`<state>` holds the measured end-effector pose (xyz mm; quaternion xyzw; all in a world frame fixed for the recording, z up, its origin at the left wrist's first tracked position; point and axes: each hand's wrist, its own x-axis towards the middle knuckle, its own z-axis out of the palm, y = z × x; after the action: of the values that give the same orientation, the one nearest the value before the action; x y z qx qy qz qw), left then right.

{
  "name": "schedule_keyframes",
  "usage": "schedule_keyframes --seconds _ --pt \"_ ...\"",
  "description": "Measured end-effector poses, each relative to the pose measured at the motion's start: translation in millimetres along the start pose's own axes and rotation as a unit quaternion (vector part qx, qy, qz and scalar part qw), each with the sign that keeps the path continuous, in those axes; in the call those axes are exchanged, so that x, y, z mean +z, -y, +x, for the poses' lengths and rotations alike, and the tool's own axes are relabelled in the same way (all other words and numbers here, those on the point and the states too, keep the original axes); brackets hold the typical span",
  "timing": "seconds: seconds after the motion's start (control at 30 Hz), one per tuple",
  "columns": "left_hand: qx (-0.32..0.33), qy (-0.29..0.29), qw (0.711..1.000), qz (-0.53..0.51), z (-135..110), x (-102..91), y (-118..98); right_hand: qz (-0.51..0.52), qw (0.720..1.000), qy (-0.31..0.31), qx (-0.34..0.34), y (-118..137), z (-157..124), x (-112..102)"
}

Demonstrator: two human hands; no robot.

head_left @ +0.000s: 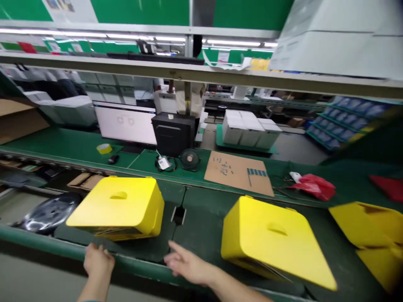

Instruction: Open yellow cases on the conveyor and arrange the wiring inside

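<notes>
My left hand (99, 262) is at the front rail of the green line, fingers curled in; anything inside them is hidden. Just beyond it sits a yellow box (119, 205) with a wide flap and a half-round tab, dark contents showing under its near edge. My right hand (189, 264) hovers over the rail between two boxes, index finger stretched out, holding nothing. A second yellow box (277, 235) of the same kind stands to its right, flap sloping towards me. Neither hand visibly touches a box.
A glossy black round part (52, 212) lies at the left. Folded yellow sheets (371, 226) are at the far right. Behind stand a monitor (126, 121), a black case (174, 132), a small fan (189, 159), cardboard with small pieces (237, 174) and a red bag (316, 186).
</notes>
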<state>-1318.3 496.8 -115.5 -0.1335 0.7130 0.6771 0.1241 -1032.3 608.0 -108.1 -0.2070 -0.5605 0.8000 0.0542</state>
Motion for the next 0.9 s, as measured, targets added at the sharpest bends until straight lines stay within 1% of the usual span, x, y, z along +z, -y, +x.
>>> schedule_keyframes --seconds 0.03,0.07,0.1,0.13,0.17,0.2,0.23,0.27,0.3,0.33,0.37,0.4,0.43,0.47,0.53,0.6,0.67,0.8,0.9 --pt "0.018 0.000 0.999 0.040 -23 -5.3 17 -0.009 0.997 -0.005 0.075 -17 -43 -15" --pt "0.037 0.007 0.996 0.082 -50 -10.6 37 0.006 0.991 -0.034 0.131 -34 -90 -30" --pt "0.056 0.026 0.991 0.121 -79 -15.4 58 0.008 0.983 -0.080 0.166 -49 -136 -48" --pt "0.071 0.059 0.984 0.151 -110 -18.8 79 -0.008 0.976 -0.117 0.185 -61 -182 -66" --pt "0.082 0.115 0.975 0.174 -141 -19.9 99 -0.035 0.968 -0.145 0.201 -70 -224 -85" --pt "0.089 0.185 0.961 0.183 -172 -17.9 116 -0.053 0.957 -0.181 0.222 -77 -261 -105" --pt "0.096 0.271 0.940 0.182 -201 -12.3 131 -0.042 0.945 -0.221 0.236 -81 -291 -125" --pt "0.104 0.351 0.914 0.177 -227 -3.1 142 -0.018 0.931 -0.287 0.224 -81 -314 -144" --pt "0.117 0.417 0.885 0.171 -250 9.4 150 0.021 0.913 -0.364 0.182 -78 -329 -161" --pt "0.127 0.467 0.859 0.168 -269 24.4 154 0.063 0.892 -0.429 0.125 -73 -337 -175" --pt "0.136 0.503 0.838 0.164 -285 40.8 156 0.106 0.873 -0.473 0.055 -65 -339 -187" --pt "0.142 0.527 0.822 0.162 -298 57.5 155 0.147 0.856 -0.495 -0.012 -55 -336 -194" --pt "0.144 0.543 0.812 0.160 -309 73.0 154 0.180 0.847 -0.495 -0.068 -46 -329 -198" --pt "0.143 0.553 0.806 0.157 -317 86.4 153 0.206 0.845 -0.483 -0.105 -39 -320 -199" --pt "0.135 0.562 0.801 0.152 -329 103.1 153 0.235 0.840 -0.470 -0.134 -31 -300 -195" --pt "0.129 0.560 0.804 0.150 -335 104.6 158 0.242 0.834 -0.472 -0.149 -32 -287 -189" --pt "0.125 0.548 0.813 0.153 -340 94.2 166 0.250 0.833 -0.467 -0.160 -38 -284 -187" --pt "0.116 0.524 0.828 0.161 -347 66.5 182 0.281 0.848 -0.427 -0.141 -47 -295 -193" --pt "0.100 0.507 0.839 0.171 -349 56.2 177 0.285 0.860 -0.403 -0.127 -38 -305 -194"
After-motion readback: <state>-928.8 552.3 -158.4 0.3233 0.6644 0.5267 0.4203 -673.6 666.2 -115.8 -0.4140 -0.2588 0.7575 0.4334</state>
